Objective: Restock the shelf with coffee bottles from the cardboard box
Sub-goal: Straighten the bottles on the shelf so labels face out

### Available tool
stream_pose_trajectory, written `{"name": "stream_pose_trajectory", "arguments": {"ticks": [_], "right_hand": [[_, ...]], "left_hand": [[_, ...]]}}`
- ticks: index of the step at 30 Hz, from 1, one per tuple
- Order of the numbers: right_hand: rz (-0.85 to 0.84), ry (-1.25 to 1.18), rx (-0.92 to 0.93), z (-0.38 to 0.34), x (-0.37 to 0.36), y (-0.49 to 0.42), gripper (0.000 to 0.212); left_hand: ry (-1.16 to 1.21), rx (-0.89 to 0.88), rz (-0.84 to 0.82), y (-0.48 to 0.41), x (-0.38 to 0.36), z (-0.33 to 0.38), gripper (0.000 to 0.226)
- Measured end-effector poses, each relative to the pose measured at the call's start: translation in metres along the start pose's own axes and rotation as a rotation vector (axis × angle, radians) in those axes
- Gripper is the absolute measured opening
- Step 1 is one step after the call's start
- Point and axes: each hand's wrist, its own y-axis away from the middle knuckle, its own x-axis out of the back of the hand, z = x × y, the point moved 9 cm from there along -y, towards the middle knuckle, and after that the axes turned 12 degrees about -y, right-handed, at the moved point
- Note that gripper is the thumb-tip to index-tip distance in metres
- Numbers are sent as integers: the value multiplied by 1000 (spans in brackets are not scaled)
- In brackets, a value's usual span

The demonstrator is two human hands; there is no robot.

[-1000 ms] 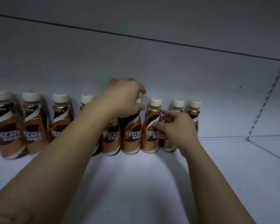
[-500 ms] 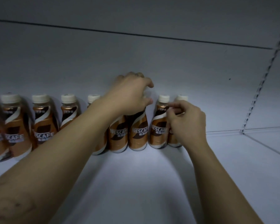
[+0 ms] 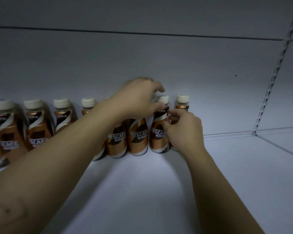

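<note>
Nescafé coffee bottles [image 3: 63,115], one row on shelf [image 3: 142,191].
Left hand [image 3: 140,98] grips middle bottle [image 3: 138,139] by its top; right hand [image 3: 184,130] curled round end bottle [image 3: 182,100].

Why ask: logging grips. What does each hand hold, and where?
Left hand: middle bottle, by its top. Right hand: end bottle, apparently at its shoulder.

Coffee bottles [image 3: 137,137] are copper-orange with dark brown and white swirls, white lettering and cream caps [image 3: 182,98]. The shelf [image 3: 142,191] and back panel [image 3: 142,61] are pale grey-white.
</note>
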Motion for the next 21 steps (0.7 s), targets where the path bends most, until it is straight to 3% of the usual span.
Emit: {"name": "stream_pose_trajectory", "arguments": {"ticks": [6, 21], "right_hand": [[-36, 33, -16, 7, -4, -1, 39], [-40, -26, 6, 7, -9, 1, 40]], "left_hand": [[125, -19, -136, -21, -16, 6, 41], [59, -38, -74, -28, -23, 0, 38]]}}
